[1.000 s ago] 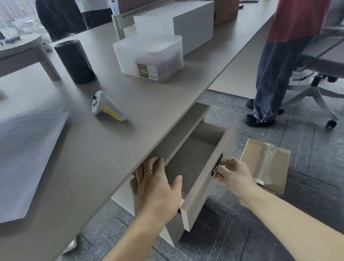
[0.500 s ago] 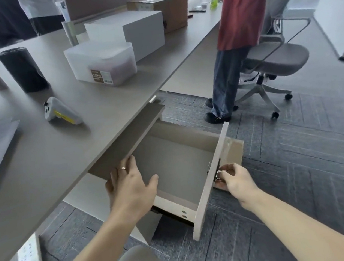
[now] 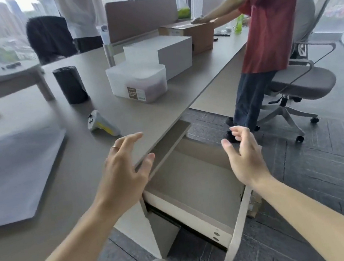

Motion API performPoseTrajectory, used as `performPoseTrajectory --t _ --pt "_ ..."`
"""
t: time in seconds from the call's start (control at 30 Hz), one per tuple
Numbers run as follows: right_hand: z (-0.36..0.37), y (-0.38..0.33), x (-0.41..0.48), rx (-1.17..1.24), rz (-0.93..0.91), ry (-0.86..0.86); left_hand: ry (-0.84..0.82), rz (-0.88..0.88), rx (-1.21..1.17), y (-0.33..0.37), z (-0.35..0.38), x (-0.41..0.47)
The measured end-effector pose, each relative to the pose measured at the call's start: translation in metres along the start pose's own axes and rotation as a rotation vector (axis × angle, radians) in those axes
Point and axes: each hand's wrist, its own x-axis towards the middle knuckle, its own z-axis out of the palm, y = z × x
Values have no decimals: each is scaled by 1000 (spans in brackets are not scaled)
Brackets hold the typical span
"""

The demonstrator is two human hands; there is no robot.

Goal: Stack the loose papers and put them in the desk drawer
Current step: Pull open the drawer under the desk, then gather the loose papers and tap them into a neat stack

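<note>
The desk drawer (image 3: 197, 185) stands pulled out under the desk edge, and its beige inside holds nothing. A pile of white papers (image 3: 13, 175) lies on the desk at the far left, blurred. My left hand (image 3: 124, 174) hovers over the desk edge just left of the drawer, fingers spread, holding nothing. My right hand (image 3: 244, 155) floats above the drawer's right side, fingers apart and empty, off the drawer front.
On the desk (image 3: 71, 214) lie a white and yellow handheld device (image 3: 101, 124), a black cylinder (image 3: 70, 85), a clear lidded tub (image 3: 138, 82) and a white box (image 3: 165, 53). A person in a red shirt (image 3: 267, 25) stands right by an office chair (image 3: 302, 80).
Both hands have let go of the drawer and risen above it with fingers spread. The drawer stays open. The view has lifted toward the desk, bringing the papers back in.
</note>
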Motion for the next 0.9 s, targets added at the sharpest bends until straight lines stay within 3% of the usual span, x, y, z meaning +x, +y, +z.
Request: performPoseTrajectory --t 0.1,0.23,0.33,0.4,0.53,0.6,0.77,0.83,0.9 --pt "54 -80 2 -43 -236 -211 100 -90 92 -41 -54 1" --pt "147 -176 -26 -47 -407 -546 65 -293 314 -125 -138 -26" --pt "221 -232 -54 -10 -363 -744 93 -493 469 -186 -201 -67" --pt "262 -262 -67 32 -207 -840 105 -647 509 -218 -231 -96" --pt "319 -283 -52 294 156 -815 14 -746 557 -249 -251 -116" --pt "335 -287 -43 372 247 -794 -20 -735 581 -249 -251 -113" --pt "354 -306 -32 241 186 -835 -12 -665 490 -252 -280 -115" --pt "360 -314 -31 162 148 -901 115 -700 395 -258 -306 -122" --pt "371 -320 -33 52 66 -916 275 -834 502 -275 -333 -139"
